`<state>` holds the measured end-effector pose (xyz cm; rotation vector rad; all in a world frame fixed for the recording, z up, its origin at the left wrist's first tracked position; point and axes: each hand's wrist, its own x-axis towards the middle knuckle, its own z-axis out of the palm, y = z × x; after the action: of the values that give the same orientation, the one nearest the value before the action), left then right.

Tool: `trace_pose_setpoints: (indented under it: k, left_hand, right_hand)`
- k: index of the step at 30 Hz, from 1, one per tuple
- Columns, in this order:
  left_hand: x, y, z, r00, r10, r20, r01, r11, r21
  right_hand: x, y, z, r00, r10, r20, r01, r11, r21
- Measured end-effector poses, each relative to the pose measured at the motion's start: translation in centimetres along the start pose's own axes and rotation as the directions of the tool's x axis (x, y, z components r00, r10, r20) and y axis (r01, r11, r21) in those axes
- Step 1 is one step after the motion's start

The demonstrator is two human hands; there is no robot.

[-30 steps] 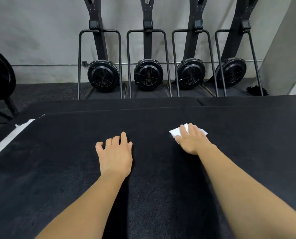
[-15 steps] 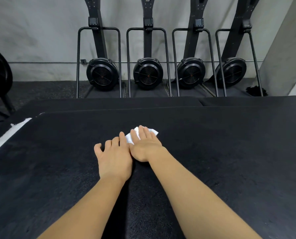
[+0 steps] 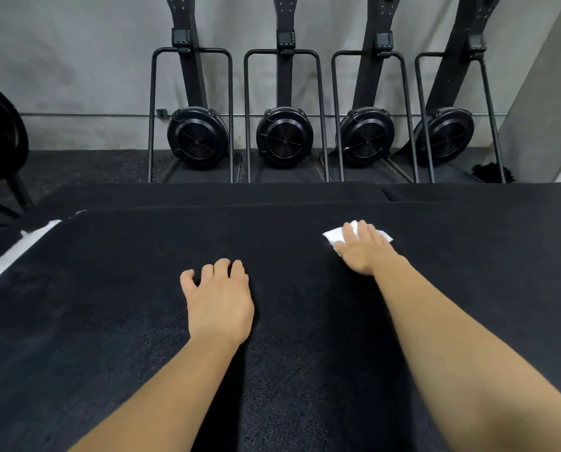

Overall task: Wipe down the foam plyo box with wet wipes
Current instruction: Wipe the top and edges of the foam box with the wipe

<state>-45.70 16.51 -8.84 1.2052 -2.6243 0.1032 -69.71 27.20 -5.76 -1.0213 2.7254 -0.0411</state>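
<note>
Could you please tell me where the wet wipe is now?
In the head view the wet wipe lies right of centre near the far edge of the plyo box, flat under the right hand.

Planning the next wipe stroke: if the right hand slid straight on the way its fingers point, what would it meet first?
Bare top of the foam plyo box, then its far edge; nothing lies between. The right hand presses the wet wipe flat. Beyond sits another black pad, depth unclear.

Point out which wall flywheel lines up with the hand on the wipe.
Third flywheel from the left, straight beyond the right hand pressing the wipe; the others sit off to either side.
</note>
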Motion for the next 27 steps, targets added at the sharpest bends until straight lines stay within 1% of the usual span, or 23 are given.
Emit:
trace_pose_setpoints:
  k: [4,6,8,10,13,15,17,19,21,24,27]
  left_hand:
    - [0.0,0.0,0.1,1.000,0.009,-0.012,-0.009,1.000,-0.024]
    - [0.0,0.0,0.1,1.000,0.015,-0.020,-0.015,0.999,-0.030]
    - [0.0,0.1,0.1,0.999,0.016,-0.030,-0.017,0.999,-0.030]
    - [0.0,0.0,0.0,0.999,0.013,-0.030,-0.014,0.999,-0.032]
    - [-0.1,-0.1,0.0,1.000,0.014,-0.017,-0.014,1.000,-0.028]
    - [-0.1,-0.1,0.0,1.000,0.012,-0.017,-0.012,1.000,-0.023]
    - [-0.1,0.0,0.0,1.000,0.013,-0.026,-0.013,1.000,0.003]
    - [-0.1,0.0,0.0,0.999,0.012,-0.040,-0.011,1.000,0.017]
    - [0.0,0.1,0.0,0.999,0.009,-0.046,-0.009,1.000,0.010]
    - [0.0,0.2,0.0,0.999,0.006,-0.035,-0.005,1.000,0.021]
    - [0.0,0.2,0.0,1.000,0.003,-0.011,-0.003,1.000,0.029]
  right_hand:
    - [0.2,-1.8,0.1,0.988,0.153,-0.010,-0.152,0.988,0.028]
    - [0.2,-4.2,0.4,0.985,0.168,-0.045,-0.168,0.986,-0.003]
    - [0.1,-7.5,1.0,0.995,0.085,-0.051,-0.087,0.996,-0.037]
    - [-0.1,-11.3,1.6,0.999,-0.038,-0.034,0.036,0.998,-0.049]
    - [-0.3,-15.4,2.0,0.977,-0.212,0.010,0.213,0.977,-0.021]
    - [-0.2,-16.0,1.8,0.954,-0.296,0.053,0.296,0.955,0.011]
    - [0.3,-14.7,1.2,0.936,-0.346,0.062,0.345,0.938,0.038]
    - [1.1,-12.2,0.6,0.936,-0.350,0.025,0.349,0.937,0.031]
    - [2.3,-9.0,0.0,0.955,-0.295,-0.017,0.295,0.955,0.015]
    - [3.9,-3.8,-0.8,0.983,-0.174,-0.054,0.176,0.984,0.019]
    - [4.8,0.0,-1.5,0.997,-0.061,-0.040,0.061,0.998,0.001]
